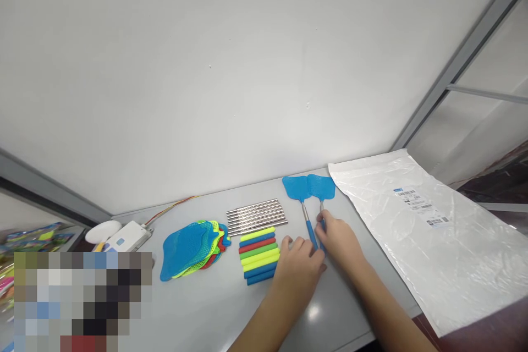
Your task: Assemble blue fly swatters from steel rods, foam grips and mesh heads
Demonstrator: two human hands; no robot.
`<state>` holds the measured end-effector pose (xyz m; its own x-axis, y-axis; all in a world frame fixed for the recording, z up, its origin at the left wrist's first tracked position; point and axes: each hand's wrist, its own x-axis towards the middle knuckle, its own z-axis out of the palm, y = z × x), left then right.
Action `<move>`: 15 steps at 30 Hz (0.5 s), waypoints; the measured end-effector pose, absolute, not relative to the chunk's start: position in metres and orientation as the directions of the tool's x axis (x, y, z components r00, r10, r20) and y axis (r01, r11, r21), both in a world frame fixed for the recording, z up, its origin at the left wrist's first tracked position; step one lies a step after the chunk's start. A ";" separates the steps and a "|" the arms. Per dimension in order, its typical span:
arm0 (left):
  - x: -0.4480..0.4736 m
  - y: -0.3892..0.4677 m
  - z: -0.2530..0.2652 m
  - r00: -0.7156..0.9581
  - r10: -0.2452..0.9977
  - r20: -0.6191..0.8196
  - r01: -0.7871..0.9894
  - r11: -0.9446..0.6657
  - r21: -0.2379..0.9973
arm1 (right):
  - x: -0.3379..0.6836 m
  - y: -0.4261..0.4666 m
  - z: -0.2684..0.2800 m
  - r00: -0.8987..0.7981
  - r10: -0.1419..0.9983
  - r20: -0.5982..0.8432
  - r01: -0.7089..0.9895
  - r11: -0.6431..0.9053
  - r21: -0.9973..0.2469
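Two blue fly swatters lie side by side, their mesh heads overlapping a little. My right hand (pixel 336 239) is closed around the handle of the right fly swatter (pixel 322 187), just below its metal rod. At the lower end of the left fly swatter (pixel 296 188), my left hand (pixel 299 264) has its fingers curled against the blue handle; its grip is partly hidden. Beside that hand lies a row of coloured handle tubes (pixel 259 253), yellow, blue, red and green. Behind them are several metal rods (pixel 256 215). Further left sits a pile of loose swatter heads (pixel 187 250).
A large white plastic mailer bag (pixel 391 236) with a label covers the table's right side. At the left are a white box with wires (pixel 128 236) and a white round object (pixel 103 231). The grey table (pixel 198 313) meets a white wall (pixel 247 77) behind.
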<state>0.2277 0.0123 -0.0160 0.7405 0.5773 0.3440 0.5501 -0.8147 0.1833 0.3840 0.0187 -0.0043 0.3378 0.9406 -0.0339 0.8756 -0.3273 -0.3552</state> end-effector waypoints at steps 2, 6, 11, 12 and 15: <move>0.232 0.015 -0.018 0.738 0.577 0.350 0.555 -0.814 0.171 | 0.384 0.019 -0.003 0.340 0.939 -0.047 0.877 -0.334 -0.346; 0.237 0.018 -0.019 0.736 0.573 0.361 0.558 -0.815 0.156 | 0.383 0.017 -0.004 0.350 0.935 -0.064 0.876 -0.351 -0.331; 0.238 0.018 -0.017 0.730 0.566 0.383 0.558 -0.817 0.145 | 0.383 0.016 -0.005 0.364 0.928 -0.082 0.868 -0.370 -0.331; 0.239 0.017 -0.017 0.728 0.565 0.387 0.558 -0.817 0.143 | 0.383 0.016 -0.005 0.364 0.928 -0.082 0.867 -0.370 -0.333; 0.239 0.017 -0.016 0.724 0.565 0.396 0.559 -0.817 0.141 | 0.383 0.015 -0.005 0.361 0.929 -0.077 0.864 -0.364 -0.347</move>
